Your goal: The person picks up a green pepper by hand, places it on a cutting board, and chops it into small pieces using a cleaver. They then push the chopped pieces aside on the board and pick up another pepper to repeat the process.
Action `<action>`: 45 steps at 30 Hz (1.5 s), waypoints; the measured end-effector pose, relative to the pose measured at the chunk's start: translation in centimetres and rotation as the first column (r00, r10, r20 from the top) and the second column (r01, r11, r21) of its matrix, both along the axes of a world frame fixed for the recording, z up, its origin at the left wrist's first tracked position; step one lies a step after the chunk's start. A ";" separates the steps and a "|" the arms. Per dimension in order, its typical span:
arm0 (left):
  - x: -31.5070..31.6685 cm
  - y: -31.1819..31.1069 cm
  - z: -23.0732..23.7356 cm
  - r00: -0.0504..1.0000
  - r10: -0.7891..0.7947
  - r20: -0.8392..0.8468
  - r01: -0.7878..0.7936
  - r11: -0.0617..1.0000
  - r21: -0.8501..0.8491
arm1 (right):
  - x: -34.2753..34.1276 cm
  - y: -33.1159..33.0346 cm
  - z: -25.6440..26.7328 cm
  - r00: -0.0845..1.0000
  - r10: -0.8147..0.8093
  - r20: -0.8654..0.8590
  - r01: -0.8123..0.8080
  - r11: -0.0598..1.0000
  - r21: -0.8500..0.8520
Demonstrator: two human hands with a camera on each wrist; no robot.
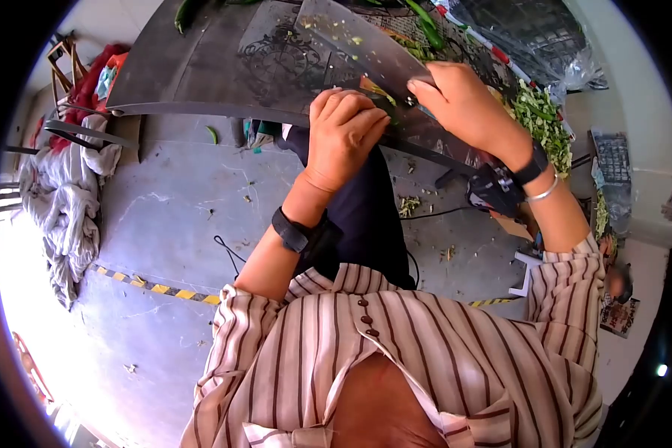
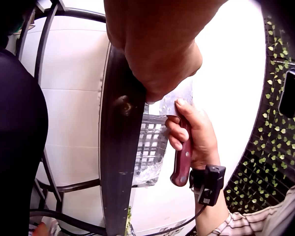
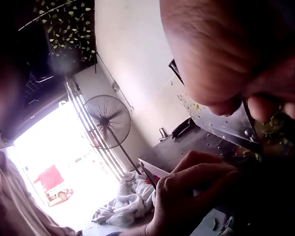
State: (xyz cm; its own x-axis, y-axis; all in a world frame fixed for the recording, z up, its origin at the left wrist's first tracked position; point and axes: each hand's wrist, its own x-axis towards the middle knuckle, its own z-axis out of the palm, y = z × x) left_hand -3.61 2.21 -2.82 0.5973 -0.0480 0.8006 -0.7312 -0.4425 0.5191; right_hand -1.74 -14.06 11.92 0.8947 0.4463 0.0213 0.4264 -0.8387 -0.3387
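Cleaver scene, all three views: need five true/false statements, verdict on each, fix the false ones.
1. The right hand grips the cleaver. True.
2. The cleaver's handle is white. False: the handle is dark red.
3. In the head view, chopped green pieces lie to the right of the cleaver. True.
4. The silver bangle is on the left arm. False: the silver bangle is on the right arm.
5. A fan shows in the right wrist view. True.
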 end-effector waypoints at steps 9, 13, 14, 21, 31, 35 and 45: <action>0.2 0.0 -0.3 1.000 0.004 0.025 -0.003 1.000 -0.024 | -2.4 -0.6 -0.1 0.996 0.046 -0.074 -0.049 0.998 -0.046; 0.2 0.1 -0.3 0.999 0.021 0.038 -0.020 1.000 -0.014 | -2.5 -0.6 -0.2 0.995 0.071 -0.075 -0.076 0.995 -0.071; 0.2 0.1 -0.3 0.999 0.018 0.040 -0.018 1.000 -0.010 | -2.5 -0.5 -0.3 0.995 0.073 -0.073 -0.078 0.994 -0.075; 0.1 0.1 -0.2 0.999 0.021 0.027 -0.022 1.000 0.009 | 0.8 1.8 -2.7 0.977 0.178 0.119 -0.176 0.984 -0.030; -0.4 1.2 -0.3 0.995 -0.095 -0.029 0.092 0.992 -0.087 | -0.6 -0.3 -0.1 0.997 -0.066 0.027 0.064 0.995 0.071; -0.5 1.5 -0.2 0.998 -0.062 -0.029 0.060 0.995 -0.075 | -3.0 -0.1 0.4 0.994 -0.089 -0.066 0.093 0.993 0.066; -1.2 1.6 0.9 0.995 0.084 -0.046 -0.080 0.993 0.090 | -3.7 -0.4 -0.9 0.998 -0.021 -0.058 0.026 0.996 0.088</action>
